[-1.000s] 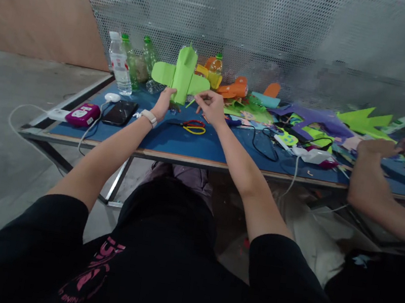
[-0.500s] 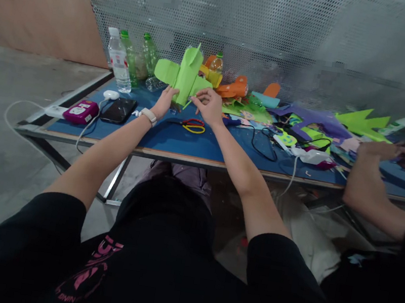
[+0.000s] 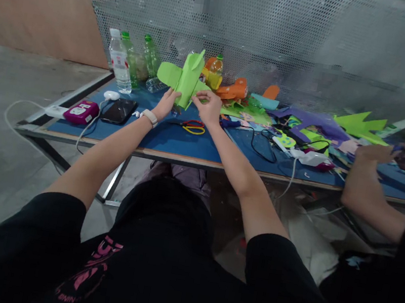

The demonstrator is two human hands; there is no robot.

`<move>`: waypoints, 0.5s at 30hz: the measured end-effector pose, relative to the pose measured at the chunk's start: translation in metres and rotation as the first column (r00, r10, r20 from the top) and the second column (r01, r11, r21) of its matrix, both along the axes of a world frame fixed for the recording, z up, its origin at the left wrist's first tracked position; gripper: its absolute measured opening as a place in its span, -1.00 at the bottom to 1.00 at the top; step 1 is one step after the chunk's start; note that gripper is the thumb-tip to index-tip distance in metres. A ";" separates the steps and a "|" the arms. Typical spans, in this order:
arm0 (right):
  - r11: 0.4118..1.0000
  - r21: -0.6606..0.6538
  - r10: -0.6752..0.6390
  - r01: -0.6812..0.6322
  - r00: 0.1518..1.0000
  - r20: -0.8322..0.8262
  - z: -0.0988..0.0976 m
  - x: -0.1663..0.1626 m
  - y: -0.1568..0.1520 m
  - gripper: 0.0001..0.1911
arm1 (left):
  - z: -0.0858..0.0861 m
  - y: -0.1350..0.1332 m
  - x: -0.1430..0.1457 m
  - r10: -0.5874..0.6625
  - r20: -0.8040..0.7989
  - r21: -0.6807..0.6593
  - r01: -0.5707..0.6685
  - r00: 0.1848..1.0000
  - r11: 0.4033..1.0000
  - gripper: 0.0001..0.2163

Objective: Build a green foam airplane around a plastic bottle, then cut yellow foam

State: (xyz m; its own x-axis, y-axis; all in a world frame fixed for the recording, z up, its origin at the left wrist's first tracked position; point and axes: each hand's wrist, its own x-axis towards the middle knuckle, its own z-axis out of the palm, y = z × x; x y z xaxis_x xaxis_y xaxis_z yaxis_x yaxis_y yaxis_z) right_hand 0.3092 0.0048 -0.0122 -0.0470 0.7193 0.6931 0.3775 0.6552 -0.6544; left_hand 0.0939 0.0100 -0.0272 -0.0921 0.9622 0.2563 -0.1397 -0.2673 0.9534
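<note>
A bright green paper plane (image 3: 183, 78) is held upright above the blue table (image 3: 188, 144), its wings spread to both sides and its body tilted a little to the right. My left hand (image 3: 165, 104) grips its lower end from the left. My right hand (image 3: 206, 106) pinches the plane's lower right edge. Red and yellow scissors (image 3: 191, 126) lie on the table just under my hands.
Several plastic bottles (image 3: 132, 61) stand at the back left. A black phone (image 3: 118, 110), a purple device (image 3: 80, 112) and white cables lie at the left. Coloured paper cutouts (image 3: 307, 119) cover the right side, where another person's hands (image 3: 378, 159) work.
The green plane has tipped to the right and shifted slightly right. My right hand has closed in on its lower right edge.
</note>
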 end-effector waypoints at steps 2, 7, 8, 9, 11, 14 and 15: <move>1.000 0.000 0.003 -0.003 1.000 -0.016 -0.003 -0.001 0.004 -0.36 | -0.001 0.000 0.000 0.008 -0.019 -0.010 -0.008 1.000 1.000 -0.73; 0.994 -0.108 0.024 -0.030 0.998 -0.057 -0.016 -0.004 0.020 -0.38 | -0.001 -0.003 0.003 0.001 -0.045 0.017 0.000 0.999 1.000 -0.71; 0.991 -0.126 0.033 -0.042 0.997 -0.071 -0.018 -0.005 0.023 -0.40 | -0.001 -0.004 0.003 -0.006 -0.049 0.020 0.007 0.999 1.000 -0.69; 0.988 -0.141 0.046 -0.058 0.995 -0.087 -0.020 -0.006 0.026 -0.43 | -0.001 -0.005 0.003 -0.012 -0.054 0.020 0.014 0.998 1.000 -0.66; 0.983 -0.165 0.065 -0.085 0.990 -0.123 -0.022 -0.009 0.030 -0.51 | 0.000 -0.008 0.004 -0.019 -0.063 0.015 0.020 0.998 1.000 -0.60; 0.980 -0.166 0.079 -0.107 0.983 -0.167 -0.023 -0.011 0.032 -0.67 | 0.003 -0.012 0.005 -0.017 -0.080 -0.001 0.017 0.997 1.000 -0.61; 0.981 -0.163 0.081 -0.110 0.981 -0.175 -0.023 -0.012 0.032 -0.71 | 0.004 -0.014 0.005 -0.016 -0.085 -0.007 0.015 0.996 1.000 -0.64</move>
